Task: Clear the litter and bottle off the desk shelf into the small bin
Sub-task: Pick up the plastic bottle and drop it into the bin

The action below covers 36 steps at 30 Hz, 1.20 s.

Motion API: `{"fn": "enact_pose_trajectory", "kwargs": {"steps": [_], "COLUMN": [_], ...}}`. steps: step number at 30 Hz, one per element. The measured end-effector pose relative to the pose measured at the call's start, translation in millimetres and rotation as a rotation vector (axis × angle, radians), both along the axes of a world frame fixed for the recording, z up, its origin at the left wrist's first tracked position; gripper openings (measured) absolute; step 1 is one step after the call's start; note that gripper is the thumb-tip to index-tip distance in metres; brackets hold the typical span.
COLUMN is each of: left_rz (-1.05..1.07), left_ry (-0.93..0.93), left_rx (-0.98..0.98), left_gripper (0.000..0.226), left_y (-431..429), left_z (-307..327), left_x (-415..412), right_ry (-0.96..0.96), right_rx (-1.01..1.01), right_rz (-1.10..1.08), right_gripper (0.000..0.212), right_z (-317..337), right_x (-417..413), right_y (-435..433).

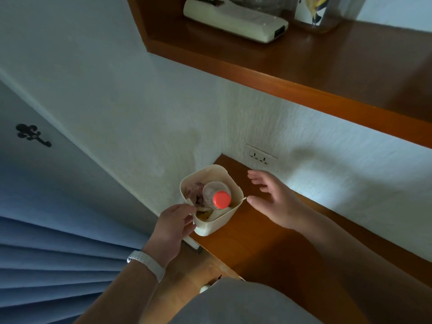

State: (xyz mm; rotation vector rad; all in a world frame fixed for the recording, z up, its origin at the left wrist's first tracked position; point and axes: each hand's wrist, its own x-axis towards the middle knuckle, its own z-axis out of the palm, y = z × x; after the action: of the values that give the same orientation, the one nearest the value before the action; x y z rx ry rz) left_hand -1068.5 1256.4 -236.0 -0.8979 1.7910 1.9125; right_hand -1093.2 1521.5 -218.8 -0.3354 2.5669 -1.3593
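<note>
Gripping the small bin (211, 168) by its near-left rim, my left hand (174, 224) curls over the edge, I judge to steady it at the desk's (268, 249) far-left corner against the wall. My right hand (275, 197) hangs open just beside the bin's right side, fingers spread, holding nothing. The clear bottle (215, 191) stands cap-up inside beside crumpled litter (195, 194), so binning looks done. A white remote (236, 19) lies on the shelf (350, 73) above.
</note>
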Motion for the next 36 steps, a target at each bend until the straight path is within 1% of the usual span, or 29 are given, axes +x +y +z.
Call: {"fn": "enact_pose_trajectory", "kwargs": {"steps": [3, 6, 9, 13, 15, 17, 20, 23, 31, 34, 36], "left_rz": [0.024, 0.057, 0.072, 0.097, 0.100, 0.096, 0.122, 0.138, 0.158, 0.176, 0.143], "left_ry": [0.003, -0.001, -0.008, -0.019, -0.022, -0.025, -0.030, -0.042, -0.050, -0.067, -0.066], "left_rx": [0.044, 0.089, 0.118, 0.137, 0.139, 0.142, 0.169, 0.202, 0.242, 0.240, 0.215], "left_gripper": [0.010, 0.013, 0.012, 0.012, 0.010, 0.010, 0.008, 0.006, 0.010, 0.011, 0.013], "left_y": [-0.3, 2.4, 7.9, 16.6, 21.0, 24.8, 30.2, 36.7, 47.3, 49.3, 50.5], "left_z": [-5.2, -9.1, -10.6, -12.1, -11.8, -11.6, -11.4, -12.6, -28.2, -38.0, -46.5], "left_x": [1.2, -1.8, -7.2, -16.7, -21.6, -26.7, -35.7, -46.0, -72.9, -83.3, -90.1], "right_ry": [-0.110, -0.187, -0.257, -0.298, -0.301, -0.284, -0.240, -0.218, -0.252, -0.279, -0.286], "right_rx": [-0.050, -0.045, -0.125, -0.255, -0.277, -0.268, -0.193, -0.161, -0.159, -0.159, -0.151], "right_rz": [-0.113, -0.137, -0.188, -0.228, -0.251, -0.286, -0.313, -0.327, -0.416, -0.446, -0.460], "right_gripper": [0.059, 0.060, 0.060, 0.044, 0.044, 0.049, 0.053, 0.052, 0.049, 0.050, 0.050], "right_z": [-15.5, -28.7, -35.3, -39.9, -41.7, -44.7, -46.7, -47.0, -50.6, -55.7, -60.5], "right_x": [4.3, 7.3, 7.2, 3.9, 0.4, -5.1, -15.0, -25.3, -43.5, -51.3, -57.4], "right_y": [-3.0, -11.8, -22.2, -32.7, -36.7, -39.6, -42.0, -42.8, -48.3, -52.2, -52.8]}}
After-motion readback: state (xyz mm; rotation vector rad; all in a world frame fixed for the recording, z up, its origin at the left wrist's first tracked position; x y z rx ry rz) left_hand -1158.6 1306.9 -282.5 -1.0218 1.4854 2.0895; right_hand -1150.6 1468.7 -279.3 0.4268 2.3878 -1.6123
